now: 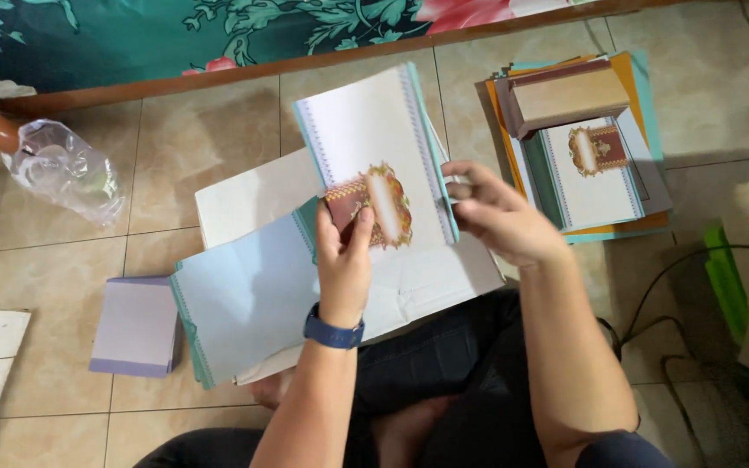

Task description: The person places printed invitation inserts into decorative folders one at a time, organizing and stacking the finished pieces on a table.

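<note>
My left hand (344,260) pinches the lower edge of a white card (374,147) with teal borders and a gold and maroon ornament. The card is held up, tilted, above a big white sheet (253,195) on the floor. My right hand (496,212) grips the card's right edge with curled fingers. A dark blue band sits on my left wrist. Just left of my left hand lies a stack of pale blue cards (240,299) with teal edges.
A stack of similar cards and coloured folders (595,178) lies at the right, with a brown box (569,95) on top. A lilac stack (136,325) lies at the left, a crumpled clear plastic bag (67,173) beyond. Cables and a green object (726,277) lie far right.
</note>
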